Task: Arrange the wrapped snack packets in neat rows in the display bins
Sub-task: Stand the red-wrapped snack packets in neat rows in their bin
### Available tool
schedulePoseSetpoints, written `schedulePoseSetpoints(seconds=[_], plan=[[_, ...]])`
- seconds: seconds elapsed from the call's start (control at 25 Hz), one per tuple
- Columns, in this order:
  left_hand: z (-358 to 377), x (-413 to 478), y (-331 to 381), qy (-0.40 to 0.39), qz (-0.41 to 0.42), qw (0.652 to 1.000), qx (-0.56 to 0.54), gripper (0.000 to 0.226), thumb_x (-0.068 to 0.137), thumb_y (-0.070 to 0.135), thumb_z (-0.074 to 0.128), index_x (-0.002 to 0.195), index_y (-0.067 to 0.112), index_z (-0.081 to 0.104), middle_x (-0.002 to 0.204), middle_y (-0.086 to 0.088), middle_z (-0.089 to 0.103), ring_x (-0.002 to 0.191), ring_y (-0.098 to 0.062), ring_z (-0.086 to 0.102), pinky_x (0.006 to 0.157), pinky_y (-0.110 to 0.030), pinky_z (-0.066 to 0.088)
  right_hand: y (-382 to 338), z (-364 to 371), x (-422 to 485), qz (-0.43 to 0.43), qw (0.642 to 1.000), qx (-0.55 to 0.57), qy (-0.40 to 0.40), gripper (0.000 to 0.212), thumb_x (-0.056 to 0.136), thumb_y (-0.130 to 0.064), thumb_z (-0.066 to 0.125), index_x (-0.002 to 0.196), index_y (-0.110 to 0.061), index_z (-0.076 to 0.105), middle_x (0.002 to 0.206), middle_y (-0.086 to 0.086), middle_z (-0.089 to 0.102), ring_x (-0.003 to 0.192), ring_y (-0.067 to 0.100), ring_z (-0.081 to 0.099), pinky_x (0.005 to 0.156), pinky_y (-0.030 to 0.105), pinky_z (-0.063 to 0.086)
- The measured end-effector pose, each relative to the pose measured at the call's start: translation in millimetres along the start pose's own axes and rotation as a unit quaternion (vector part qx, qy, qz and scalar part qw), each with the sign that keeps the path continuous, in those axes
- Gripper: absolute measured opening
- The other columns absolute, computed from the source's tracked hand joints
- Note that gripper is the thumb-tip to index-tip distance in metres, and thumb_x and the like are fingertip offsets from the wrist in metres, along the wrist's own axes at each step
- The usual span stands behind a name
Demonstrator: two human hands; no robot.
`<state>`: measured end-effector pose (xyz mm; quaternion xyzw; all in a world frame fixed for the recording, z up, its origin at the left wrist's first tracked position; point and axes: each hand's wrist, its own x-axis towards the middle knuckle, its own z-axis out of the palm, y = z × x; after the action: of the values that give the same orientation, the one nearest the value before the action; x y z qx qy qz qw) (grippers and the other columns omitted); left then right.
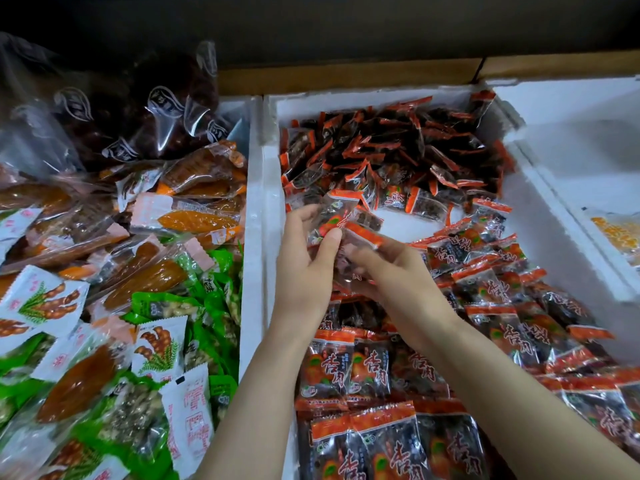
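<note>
Inspector: Rows (pixel 367 372) nearest you lie face up with their orange seals level, in the middle bin (pixel 272 188). Match them.

Second: Your left hand (pixel 304 258) pinches a small bunch of packets (pixel 337 216) between thumb and fingers, above the bare patch mid-bin. Your right hand (pixel 391 268) is curled round the bunch's lower end. Blur hides the exact hold.

Inspector: Recommendation: square the bunch first, print up and seals one way. Then lay it touching the nearest row, overlapping as the others do. That wrap looks slippery, so press each packet flat.

Second: Contents noted. Middle bin: rows in front and along the right, and a loose, unsorted heap (pixel 398 150) at the back. Left bin (pixel 252 168): white, green and orange packs, jumbled, with clear bags (pixel 138 109) of dark pieces behind. Right bin (pixel 571 98): mostly bare, one yellow pack (pixel 614 233) at the picture's edge.

Inspector: Draw from the heap next, by my reading.
</note>
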<state>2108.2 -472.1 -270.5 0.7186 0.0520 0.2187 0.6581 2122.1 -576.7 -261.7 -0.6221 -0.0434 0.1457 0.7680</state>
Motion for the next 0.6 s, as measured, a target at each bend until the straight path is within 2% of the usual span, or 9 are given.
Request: schedulePoseSetpoints(seconds=[0.04, 0.12, 0.24, 0.32, 0.4, 0.48, 0.52, 0.6], plan=[[-2, 2, -2, 0.018, 0.004, 1.000, -0.007, 0.028, 0.093, 0.011, 0.058, 0.104, 0.036, 0.051, 0.113, 0.012, 0.062, 0.112, -0.008, 0.059, 0.092, -0.025, 0.048, 1, -1, 2, 0.015, 0.999, 0.034, -0.002, 0.014, 0.093, -0.006, 0.053, 0.102, -0.003, 0.063, 0.074, -0.003, 0.069, 0.073, 0.010, 0.067, 0.073, 0.029, 0.059], [-8, 6, -6, 0.057, -0.003, 0.998, -0.039, 0.024, 0.088, 0.016, 0.065, 0.109, 0.026, 0.057, 0.115, -0.002, 0.066, 0.109, -0.018, 0.063, 0.093, -0.036, 0.051, 1, -6, 3, 0.035, 0.994, 0.103, -0.023, 0.014, 0.094, -0.003, 0.049, 0.101, -0.003, 0.061, 0.076, -0.001, 0.070, 0.077, 0.012, 0.068, 0.071, 0.026, 0.057], [-12, 10, -7, 0.076, -0.024, 0.994, -0.074, 0.019, 0.091, 0.014, 0.063, 0.106, 0.024, 0.059, 0.112, -0.004, 0.068, 0.099, -0.018, 0.068, 0.093, -0.045, 0.053, -2, -13, 4, 0.015, 0.993, 0.101, -0.061, 0.012, 0.090, -0.004, 0.055, 0.099, -0.002, 0.063, 0.092, 0.004, 0.073, 0.089, 0.016, 0.069, 0.075, 0.017, 0.054], [-12, 9, -6, 0.079, -0.028, 0.994, -0.070, 0.019, 0.092, 0.013, 0.062, 0.103, 0.027, 0.059, 0.105, 0.004, 0.069, 0.098, -0.017, 0.068, 0.091, -0.044, 0.054, -3, -17, 6, -0.017, 1.000, 0.011, -0.021, 0.012, 0.086, -0.004, 0.063, 0.097, -0.010, 0.062, 0.081, -0.001, 0.073, 0.079, 0.010, 0.070, 0.069, 0.012, 0.052], [-14, 10, -6, 0.088, -0.031, 0.993, -0.069, 0.019, 0.091, 0.015, 0.063, 0.102, 0.030, 0.060, 0.103, 0.008, 0.069, 0.099, -0.017, 0.068, 0.091, -0.043, 0.054, -1, -24, 15, -0.051, 0.991, -0.118, 0.038, 0.015, 0.086, -0.009, 0.066, 0.091, -0.020, 0.057, 0.074, -0.006, 0.071, 0.070, 0.004, 0.068, 0.063, 0.009, 0.049], [-16, 11, -8, 0.097, -0.036, 0.992, -0.069, 0.019, 0.090, 0.018, 0.065, 0.105, 0.028, 0.061, 0.108, 0.004, 0.068, 0.102, -0.018, 0.066, 0.093, -0.045, 0.052, 1, -32, 29, -0.047, 0.963, -0.256, 0.072, 0.011, 0.088, -0.020, 0.065, 0.094, -0.017, 0.058, 0.087, 0.001, 0.068, 0.082, 0.015, 0.067, 0.073, 0.021, 0.051], [-16, 11, -8, 0.100, -0.041, 0.992, -0.067, 0.020, 0.090, 0.019, 0.065, 0.108, 0.025, 0.061, 0.110, 0.003, 0.068, 0.102, -0.018, 0.066, 0.094, -0.045, 0.052, 3, -36, 36, -0.035, 0.941, -0.327, 0.074, 0.015, 0.088, -0.024, 0.064, 0.096, -0.013, 0.058, 0.090, 0.003, 0.065, 0.087, 0.019, 0.064, 0.076, 0.026, 0.050], [-16, 12, -8, 0.102, -0.055, 0.991, -0.066, 0.020, 0.090, 0.019, 0.065, 0.109, 0.023, 0.061, 0.107, 0.004, 0.068, 0.099, -0.016, 0.067, 0.093, -0.044, 0.053, 9, -37, 44, -0.015, 0.910, -0.408, 0.066, 0.018, 0.089, -0.029, 0.062, 0.093, -0.014, 0.053, 0.081, 0.000, 0.060, 0.079, 0.017, 0.057, 0.064, 0.020, 0.044]])
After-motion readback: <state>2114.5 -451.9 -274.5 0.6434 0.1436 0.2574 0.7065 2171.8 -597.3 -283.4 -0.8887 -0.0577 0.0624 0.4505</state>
